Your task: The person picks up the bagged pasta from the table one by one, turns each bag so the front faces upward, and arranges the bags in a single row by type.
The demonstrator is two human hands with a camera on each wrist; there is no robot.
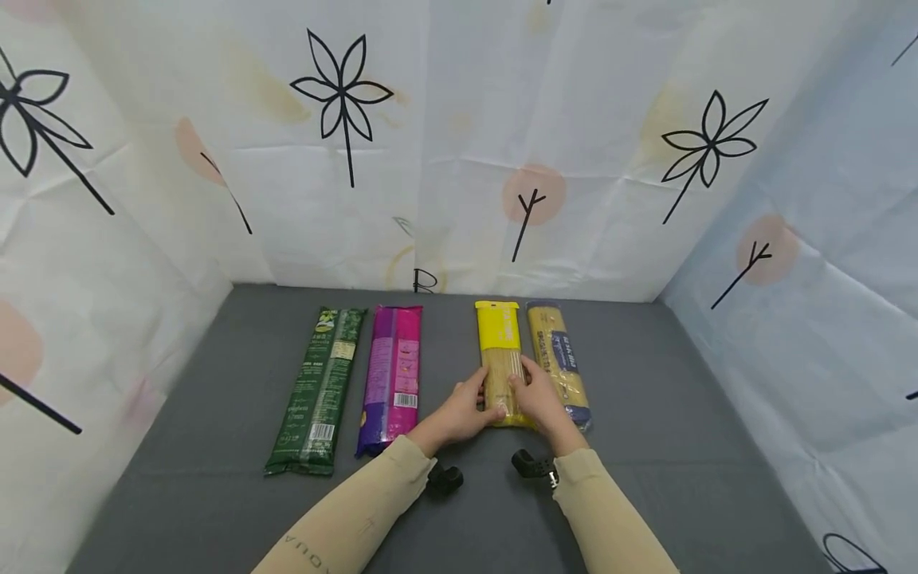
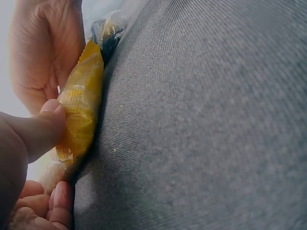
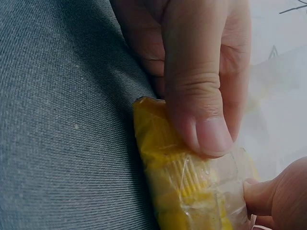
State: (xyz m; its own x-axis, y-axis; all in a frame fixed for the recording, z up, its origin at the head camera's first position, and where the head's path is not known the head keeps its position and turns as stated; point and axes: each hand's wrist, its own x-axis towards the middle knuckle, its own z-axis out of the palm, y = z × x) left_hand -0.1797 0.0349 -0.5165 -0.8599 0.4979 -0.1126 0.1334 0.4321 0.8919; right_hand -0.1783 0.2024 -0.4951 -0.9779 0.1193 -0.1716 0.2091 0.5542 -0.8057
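Gripping the yellow packet (image 1: pixel 500 328) of long pale strands by both sides of its lower half, my left hand (image 1: pixel 462 408) and right hand (image 1: pixel 541 401) each lay a thumb on top. It lies on the grey table (image 1: pixel 660 391) between a purple-and-pink packet (image 1: pixel 391 367) and a blue-labelled packet (image 1: pixel 556 351), with a green packet (image 1: pixel 315 391) farthest left. Barcodes (image 1: pixel 405 399) mark the latter and the purple-and-pink one; most lettering is too small to read.

The person is wearing a beige left sleeve (image 1: pixel 358 510) with dark lettering (image 1: pixel 304 553) and a beige right sleeve (image 1: pixel 610 510). Black cameras (image 1: pixel 446 479) are projecting at both cuffs (image 1: pixel 423 463), the right showing a silvery piece (image 1: pixel 553 479), possibly a buckle.
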